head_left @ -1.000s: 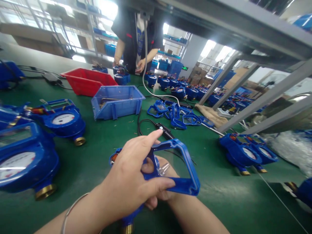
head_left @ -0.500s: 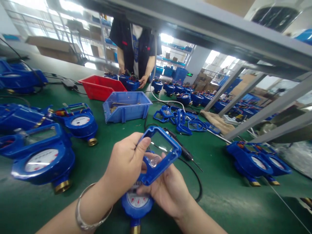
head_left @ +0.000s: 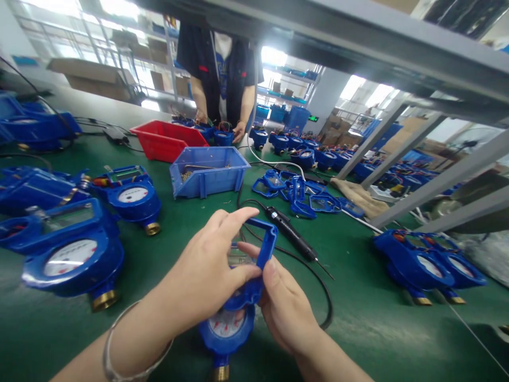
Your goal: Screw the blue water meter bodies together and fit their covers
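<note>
A blue meter cover frame (head_left: 267, 248) with a window is held tilted between my two hands, over a water meter (head_left: 226, 339). My left hand (head_left: 207, 265) lies across its left side, with the thumb against the lower bar and the index finger at the top edge. My right hand (head_left: 288, 305) grips the right side near the lower corner, its thumb on the edge. Below, the meter shows its round dial and brass end; its upper part is hidden by the cover and my hands. A black electric screwdriver (head_left: 292, 233) lies just beyond.
A blue bin (head_left: 210, 172) with small brass-coloured parts stands ahead, beside a red bin (head_left: 165, 140). Loose blue covers (head_left: 296, 193) lie to its right. Water meters (head_left: 73, 254) stand left, others (head_left: 425, 265) right under grey posts (head_left: 449, 178). Across the table a co-worker's hand (head_left: 239, 131) touches meters.
The cover has come lower and tilted differently over the meter. My left hand has shifted from pinching its upper left corner to spreading across it; my right hand has moved to its right edge.
</note>
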Demonstrator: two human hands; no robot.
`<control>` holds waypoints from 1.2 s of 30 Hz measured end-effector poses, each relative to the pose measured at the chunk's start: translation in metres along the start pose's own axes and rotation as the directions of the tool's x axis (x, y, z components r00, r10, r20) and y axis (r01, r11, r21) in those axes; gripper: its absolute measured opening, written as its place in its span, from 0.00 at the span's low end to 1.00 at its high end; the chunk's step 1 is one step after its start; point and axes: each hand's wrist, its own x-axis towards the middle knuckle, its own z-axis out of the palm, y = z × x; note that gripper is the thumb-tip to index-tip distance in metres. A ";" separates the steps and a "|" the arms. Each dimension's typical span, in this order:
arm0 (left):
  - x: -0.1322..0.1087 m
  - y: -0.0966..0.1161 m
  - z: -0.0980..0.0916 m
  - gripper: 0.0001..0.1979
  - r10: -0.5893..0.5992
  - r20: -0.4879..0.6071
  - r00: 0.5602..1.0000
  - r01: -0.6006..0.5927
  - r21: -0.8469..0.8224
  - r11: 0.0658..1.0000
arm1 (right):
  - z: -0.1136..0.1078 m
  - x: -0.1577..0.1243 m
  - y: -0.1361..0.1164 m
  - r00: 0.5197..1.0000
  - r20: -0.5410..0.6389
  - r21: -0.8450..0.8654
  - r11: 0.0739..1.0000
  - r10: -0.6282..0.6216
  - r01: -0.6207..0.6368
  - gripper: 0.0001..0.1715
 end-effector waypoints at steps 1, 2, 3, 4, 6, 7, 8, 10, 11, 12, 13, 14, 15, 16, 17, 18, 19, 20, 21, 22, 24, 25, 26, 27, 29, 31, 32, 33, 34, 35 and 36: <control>0.001 -0.001 -0.002 0.30 -0.039 0.016 0.999 0.039 -0.009 0.999 | -0.001 -0.001 0.000 1.000 0.012 -0.033 0.999 0.010 -0.009 0.31; 0.003 -0.002 -0.003 0.28 -0.083 0.030 0.996 0.084 -0.038 0.996 | -0.001 -0.002 0.001 1.000 0.019 -0.062 0.998 0.015 -0.014 0.31; 0.004 -0.003 -0.004 0.28 -0.122 0.051 0.991 0.126 -0.084 0.988 | -0.001 -0.003 0.000 1.000 0.027 -0.087 0.996 0.013 -0.010 0.31; 0.006 -0.005 -0.004 0.28 -0.151 0.081 0.985 0.162 -0.143 0.976 | -0.002 -0.004 0.000 0.999 0.033 -0.110 0.994 0.009 -0.005 0.30; 0.008 -0.007 -0.004 0.26 -0.162 0.154 0.975 0.200 -0.279 0.939 | -0.002 -0.005 -0.002 0.999 0.054 -0.154 0.988 0.002 0.006 0.29; 0.010 -0.009 -0.004 0.25 -0.149 0.181 0.972 0.203 -0.339 0.919 | -0.001 -0.005 -0.002 0.998 0.067 -0.174 0.985 -0.002 0.014 0.28; 0.010 -0.009 -0.003 0.23 -0.132 0.201 0.971 0.202 -0.384 0.901 | -0.001 -0.005 -0.003 0.997 0.078 -0.192 0.981 -0.005 0.020 0.27; 0.011 -0.009 -0.002 0.21 -0.117 0.209 0.971 0.198 -0.427 0.882 | -0.001 -0.005 -0.004 0.996 0.083 -0.226 0.974 -0.013 0.032 0.26; 0.011 -0.008 -0.001 0.20 -0.121 0.195 0.973 0.195 -0.423 0.885 | -0.001 -0.005 -0.004 0.997 0.078 -0.244 0.969 -0.017 0.036 0.25; 0.011 -0.007 0.000 0.20 -0.131 0.170 0.977 0.191 -0.410 0.892 | -0.002 -0.006 -0.004 0.997 0.068 -0.268 0.962 -0.024 0.042 0.25; 0.010 -0.006 0.001 0.19 -0.144 0.143 0.979 0.190 -0.396 0.898 | -0.002 -0.006 -0.005 0.998 0.059 -0.301 0.952 -0.035 0.051 0.25; 0.010 -0.004 0.002 0.17 -0.156 0.114 0.981 0.188 -0.389 0.902 | -0.003 -0.007 -0.005 0.997 0.051 -0.338 0.939 -0.049 0.064 0.24; 0.010 -0.003 0.003 0.16 -0.165 0.085 0.983 0.185 -0.390 0.902 | -0.003 -0.007 -0.006 0.996 0.047 -0.377 0.923 -0.069 0.082 0.23; 0.009 -0.002 0.005 0.14 -0.170 0.060 0.984 0.180 -0.396 0.900 | -0.004 -0.008 -0.007 0.995 0.049 -0.416 0.903 -0.090 0.103 0.22; 0.009 -0.002 0.006 0.13 -0.171 0.037 0.985 0.171 -0.404 0.899 | -0.004 -0.008 -0.009 0.992 0.056 -0.452 0.883 -0.114 0.127 0.22; 0.009 -0.002 0.008 0.13 -0.171 0.015 0.985 0.162 -0.406 0.899 | -0.004 -0.008 -0.010 0.989 0.068 -0.480 0.864 -0.135 0.151 0.21; 0.009 -0.002 0.009 0.12 -0.169 -0.004 0.986 0.153 -0.403 0.902 | -0.003 -0.008 -0.012 0.985 0.082 -0.502 0.848 -0.150 0.171 0.21; 0.008 -0.003 0.011 0.11 -0.165 -0.016 0.986 0.145 -0.395 0.907 | -0.003 -0.008 -0.013 0.982 0.093 -0.518 0.834 -0.163 0.188 0.21; 0.008 -0.003 0.012 0.09 -0.157 -0.026 0.987 0.135 -0.386 0.913 | -0.002 -0.008 -0.013 0.980 0.101 -0.528 0.825 -0.172 0.199 0.20; 0.008 -0.004 0.014 0.08 -0.142 -0.038 0.989 0.117 -0.376 0.919 | -0.002 -0.008 -0.014 0.980 0.102 -0.530 0.824 -0.172 0.200 0.20; 0.008 -0.005 0.015 0.07 -0.101 -0.063 0.993 0.074 -0.341 0.937 | -0.003 -0.007 -0.014 0.986 0.083 -0.520 0.838 -0.146 0.168 0.21; 0.008 -0.007 0.014 0.09 -0.086 -0.071 0.994 0.059 -0.318 0.946 | -0.004 -0.006 -0.014 0.989 0.065 -0.506 0.850 -0.130 0.145 0.21; 0.008 -0.008 0.012 0.11 -0.078 -0.078 0.994 0.051 -0.300 0.953 | -0.006 -0.005 -0.014 0.992 0.043 -0.482 0.868 -0.114 0.121 0.22; 0.009 -0.010 0.009 0.15 -0.080 -0.095 0.992 0.050 -0.285 0.957 | -0.008 -0.004 -0.014 0.994 0.016 -0.446 0.889 -0.104 0.100 0.22; 0.011 -0.017 -0.001 0.21 -0.095 -0.191 0.977 0.054 -0.206 0.977 | -0.012 0.000 -0.015 0.996 -0.033 -0.356 0.932 -0.088 0.071 0.25; 0.014 -0.027 -0.012 0.15 -0.075 -0.381 0.922 0.069 -0.028 0.997 | -0.015 0.002 -0.016 0.996 -0.056 -0.277 0.959 -0.074 0.056 0.26; 0.016 -0.032 -0.017 0.15 -0.045 -0.460 0.887 0.090 0.077 0.993 | -0.017 0.003 -0.016 0.996 -0.059 -0.258 0.965 -0.069 0.052 0.27; 0.018 -0.037 -0.021 0.17 -0.004 -0.514 0.858 0.104 0.165 0.981 | -0.017 0.004 -0.016 0.996 -0.060 -0.249 0.967 -0.065 0.048 0.26; 0.020 -0.040 -0.024 0.16 0.035 -0.541 0.841 0.103 0.223 0.969 | -0.017 0.004 -0.016 0.996 -0.061 -0.246 0.968 -0.063 0.046 0.26; 0.021 -0.042 -0.025 0.13 0.072 -0.557 0.828 0.084 0.248 0.965 | -0.017 0.004 -0.016 0.996 -0.062 -0.243 0.969 -0.063 0.046 0.26; 0.021 -0.041 -0.024 0.11 0.110 -0.558 0.822 0.047 0.258 0.965 | -0.017 0.004 -0.015 0.996 -0.065 -0.244 0.969 -0.059 0.042 0.26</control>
